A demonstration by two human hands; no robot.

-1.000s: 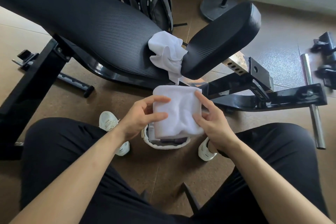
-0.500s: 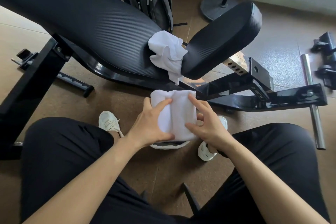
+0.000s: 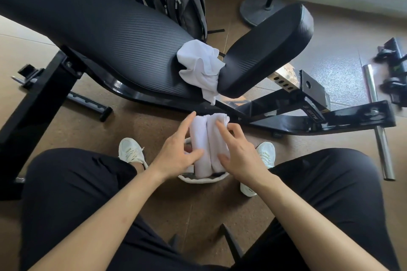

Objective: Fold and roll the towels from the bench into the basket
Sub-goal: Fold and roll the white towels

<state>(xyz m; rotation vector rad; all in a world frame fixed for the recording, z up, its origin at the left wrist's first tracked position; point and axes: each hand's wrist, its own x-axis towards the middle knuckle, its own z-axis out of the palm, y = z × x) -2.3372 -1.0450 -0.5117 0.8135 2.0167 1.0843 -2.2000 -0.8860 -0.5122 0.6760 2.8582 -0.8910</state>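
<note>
Towel (image 3: 208,141), white, folded lengthwise into two narrow side-by-side rolls or folds, held upright-ish above white basket (image 3: 203,179) on the floor between the feet; lower end dipping at or just inside basket rim, cannot tell whether touching the bottom. Left hand (image 3: 176,149) cupped on towel's left side, index finger stretched up along the edge, thumb pressed on the front face low down. Right hand (image 3: 236,149) on the right side, index finger laid diagonally across the right fold, thumb pressed low on the front, other fingers curled behind. Both hands gripping the same towel, neither spread flat. Second towel (image 3: 201,68), white, crumpled and unfolded, wedged in the gap between long back pad (image 3: 99,35) and seat pad (image 3: 266,50) of black weight bench, one corner hanging down over the frame. Bench frame (image 3: 308,116) black, low to the brown floor, running to the right. White sneakers (image 3: 131,150) either side of basket, black trousers (image 3: 72,187) over both knees. Black backpack (image 3: 187,4) on floor behind bench, round stand base (image 3: 257,10) beside it to the right. Chrome bar (image 3: 377,121) lying at far right, near dark hardware at frame edge.
</note>
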